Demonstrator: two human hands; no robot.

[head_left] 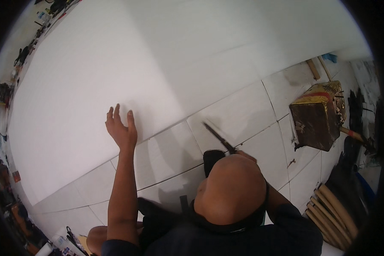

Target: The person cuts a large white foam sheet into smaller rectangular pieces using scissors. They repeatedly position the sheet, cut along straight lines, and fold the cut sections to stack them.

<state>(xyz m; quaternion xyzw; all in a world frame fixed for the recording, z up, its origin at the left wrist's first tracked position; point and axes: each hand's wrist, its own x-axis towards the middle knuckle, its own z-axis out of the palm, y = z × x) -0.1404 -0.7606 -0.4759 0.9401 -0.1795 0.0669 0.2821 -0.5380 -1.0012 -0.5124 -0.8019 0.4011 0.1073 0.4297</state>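
Observation:
A large white sheet (94,77) lies spread over the tiled floor, its near edge running slantwise from lower left to upper right. Above that edge, my left hand (122,128) is raised with fingers apart and holds nothing; I cannot tell whether it touches the sheet. My right hand (246,157) grips what looks like a pair of long dark scissors (219,137). Their blades point up and left, over the bare tiles just short of the sheet's edge. Most of the right hand and the handles are hidden.
A worn brown box with yellow edges (313,115) stands on the right, with a wooden-handled tool (352,134) beside it. Several brown tubes (330,215) lie at the lower right. Assorted clutter (23,55) lines the sheet's far left side.

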